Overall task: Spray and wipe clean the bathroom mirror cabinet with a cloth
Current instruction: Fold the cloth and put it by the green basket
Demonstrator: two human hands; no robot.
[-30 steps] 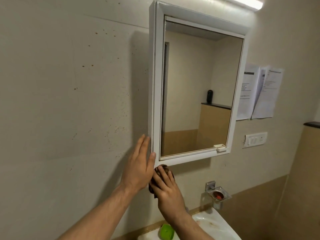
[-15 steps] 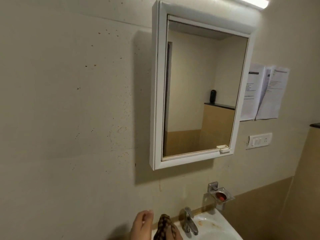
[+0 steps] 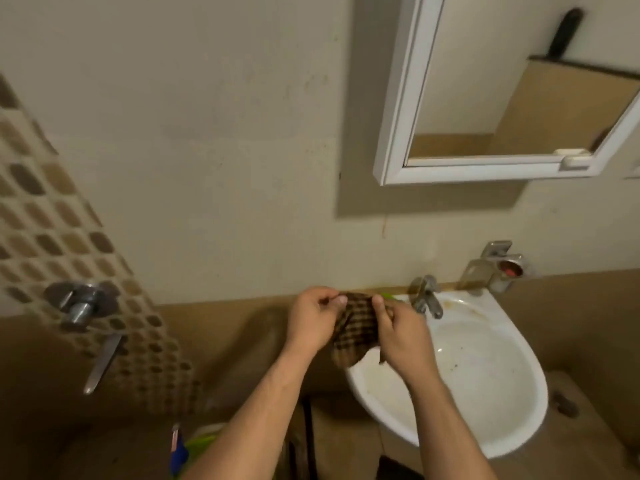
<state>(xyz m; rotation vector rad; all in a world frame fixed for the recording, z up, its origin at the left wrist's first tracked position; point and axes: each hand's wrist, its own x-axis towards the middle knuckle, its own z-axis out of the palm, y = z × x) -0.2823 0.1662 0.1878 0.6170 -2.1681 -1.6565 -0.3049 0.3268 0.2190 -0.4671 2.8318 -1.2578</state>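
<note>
A brown checked cloth [image 3: 353, 329] hangs between both hands above the left rim of the sink. My left hand [image 3: 311, 320] pinches its top left edge, and my right hand [image 3: 398, 332] grips its right side. The white-framed mirror cabinet [image 3: 398, 109] hangs on the wall at the upper right, well above the hands, with its door closed. A sliver of something green [image 3: 389, 296] shows behind the cloth at the sink's back edge; I cannot tell what it is.
A white sink [image 3: 485, 393] with a chrome tap [image 3: 426, 296] lies below the cabinet. A metal soap holder [image 3: 498, 270] is fixed to the wall on the right. A chrome shower valve [image 3: 79, 306] juts from the mosaic tiles at left. Green and blue items [image 3: 187, 448] sit low down.
Both hands have come down from the cabinet's lower left corner to the sink. The view has tilted downward. The cloth, once bunched under my right hand, is now held by both hands.
</note>
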